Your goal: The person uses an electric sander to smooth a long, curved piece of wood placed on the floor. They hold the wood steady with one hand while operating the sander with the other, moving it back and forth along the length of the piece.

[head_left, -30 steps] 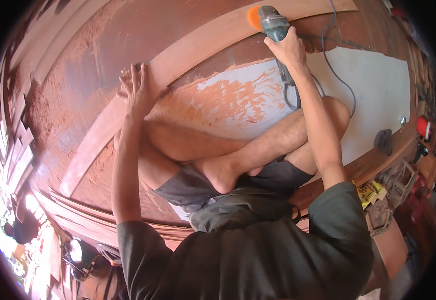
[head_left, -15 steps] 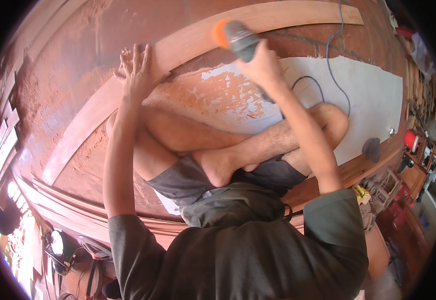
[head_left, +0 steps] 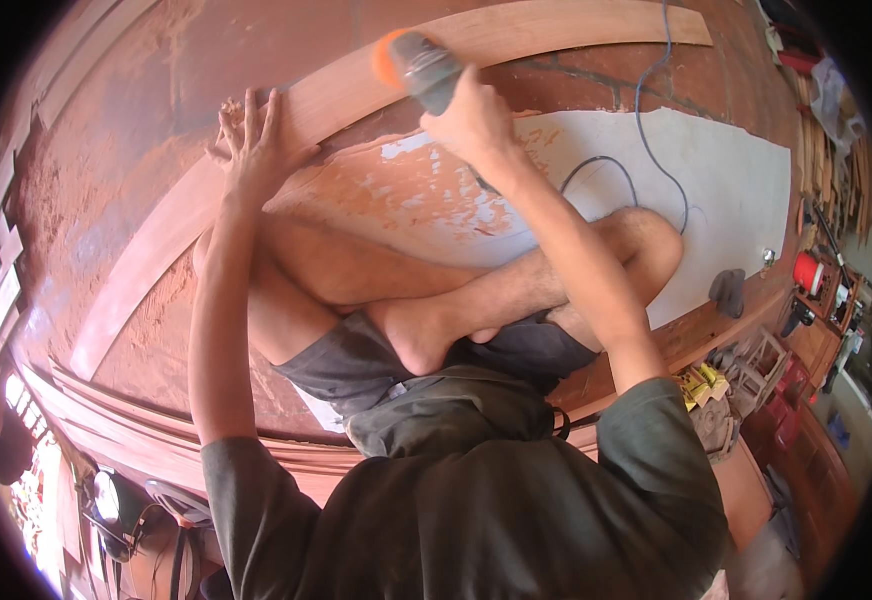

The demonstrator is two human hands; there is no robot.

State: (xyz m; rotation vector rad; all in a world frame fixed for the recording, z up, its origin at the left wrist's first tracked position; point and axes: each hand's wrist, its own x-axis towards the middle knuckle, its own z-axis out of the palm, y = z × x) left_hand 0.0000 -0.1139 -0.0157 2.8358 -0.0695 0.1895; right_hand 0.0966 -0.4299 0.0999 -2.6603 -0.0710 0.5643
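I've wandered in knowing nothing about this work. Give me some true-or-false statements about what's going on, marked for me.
1. The right hand holds a power tool. True.
2. The left hand grips the tool as well. False: it rests on the wood strip.
3. The tool's disc is orange. True.
4. The white sheet is perfectly clean. False: reddish dust covers part of it.
5. A cord runs across the sheet. True.
6. The person is standing. False: they sit with legs crossed.
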